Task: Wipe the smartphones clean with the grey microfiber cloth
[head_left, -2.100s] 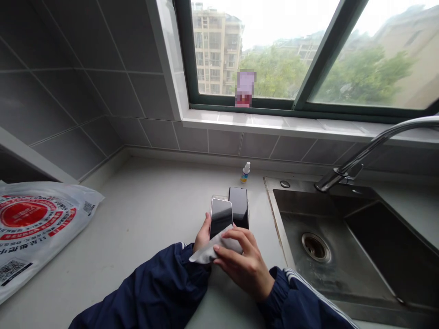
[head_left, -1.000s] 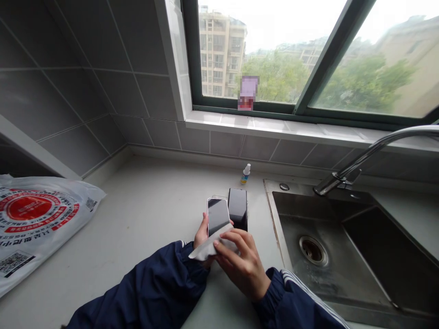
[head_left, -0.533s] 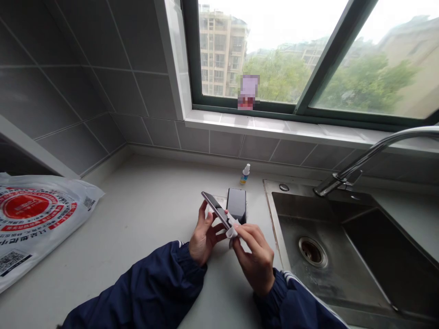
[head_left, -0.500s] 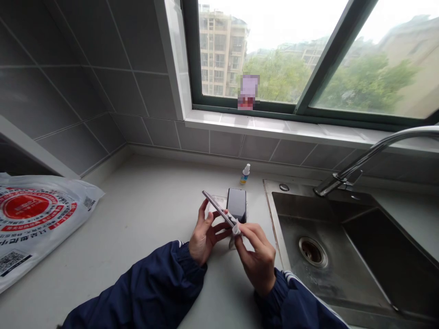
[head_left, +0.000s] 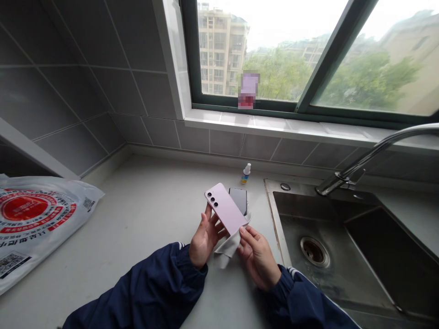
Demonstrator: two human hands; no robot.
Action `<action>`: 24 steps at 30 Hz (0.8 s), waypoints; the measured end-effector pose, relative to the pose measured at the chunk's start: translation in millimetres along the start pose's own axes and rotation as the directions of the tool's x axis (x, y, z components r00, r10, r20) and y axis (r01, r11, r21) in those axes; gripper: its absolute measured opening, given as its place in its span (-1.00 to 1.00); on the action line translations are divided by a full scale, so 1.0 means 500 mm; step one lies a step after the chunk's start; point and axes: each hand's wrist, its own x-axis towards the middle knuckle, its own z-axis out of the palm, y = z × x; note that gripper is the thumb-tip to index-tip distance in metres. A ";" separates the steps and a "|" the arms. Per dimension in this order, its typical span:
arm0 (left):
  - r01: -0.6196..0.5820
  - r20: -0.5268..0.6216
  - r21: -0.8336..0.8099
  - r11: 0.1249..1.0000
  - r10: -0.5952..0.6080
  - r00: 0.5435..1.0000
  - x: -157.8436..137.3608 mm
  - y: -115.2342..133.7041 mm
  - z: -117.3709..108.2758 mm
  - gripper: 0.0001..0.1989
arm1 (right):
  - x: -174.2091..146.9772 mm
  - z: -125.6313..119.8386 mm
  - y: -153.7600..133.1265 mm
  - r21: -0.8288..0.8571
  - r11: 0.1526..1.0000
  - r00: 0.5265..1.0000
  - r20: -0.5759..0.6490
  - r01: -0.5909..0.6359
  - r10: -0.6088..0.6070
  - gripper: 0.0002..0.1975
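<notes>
Pink phone (head_left: 227, 208) held back-up above counter (head_left: 154, 201), near-right end pinched through cloth (head_left: 227, 249) in right hand (head_left: 258, 258), probably to avoid smudges, left hand (head_left: 202, 241) loosely spread at left edge, likely steadying, dark phone (head_left: 240, 196) and bottle (head_left: 245, 174) farther off

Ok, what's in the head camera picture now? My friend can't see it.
A pale pink phone, camera side showing, is held by a left hand at its edge and a right hand pinching a pale cloth at its lower end. Behind it, another phone lies on a counter beside a sink, near a bottle.
</notes>
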 end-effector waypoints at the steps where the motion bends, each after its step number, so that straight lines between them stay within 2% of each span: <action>1: 0.000 -0.001 -0.028 1.000 0.000 1.000 -0.002 -0.002 0.002 -0.33 | -0.002 0.003 0.002 0.023 0.999 0.999 0.022 -0.036 0.035 -0.62; 7: 0.015 0.006 -0.147 0.989 -0.015 1.000 -0.005 -0.008 0.012 -0.30 | -0.011 0.012 0.011 0.070 0.984 0.982 0.111 -0.163 0.155 -0.62; 15: 0.106 -0.035 -0.111 0.988 -0.110 0.993 -0.004 0.000 0.010 -0.38 | -0.016 0.015 0.018 -0.006 0.972 0.958 0.168 -0.235 0.232 -0.63; 20: 0.228 -0.003 -0.051 0.972 -0.228 0.974 -0.006 0.012 0.008 -0.22 | -0.019 0.015 0.023 -0.114 0.951 0.929 0.205 -0.288 0.307 -0.60; 22: 0.194 -0.031 -0.029 0.981 -0.194 0.980 -0.002 0.018 0.007 -0.24 | -0.014 0.010 0.016 -0.135 0.953 0.939 0.181 -0.271 0.292 -0.60; 24: 0.119 -0.077 -0.004 0.993 -0.119 0.990 0.004 0.022 0.005 -0.29 | -0.005 0.001 0.001 -0.119 0.973 0.971 0.110 -0.200 0.213 -0.61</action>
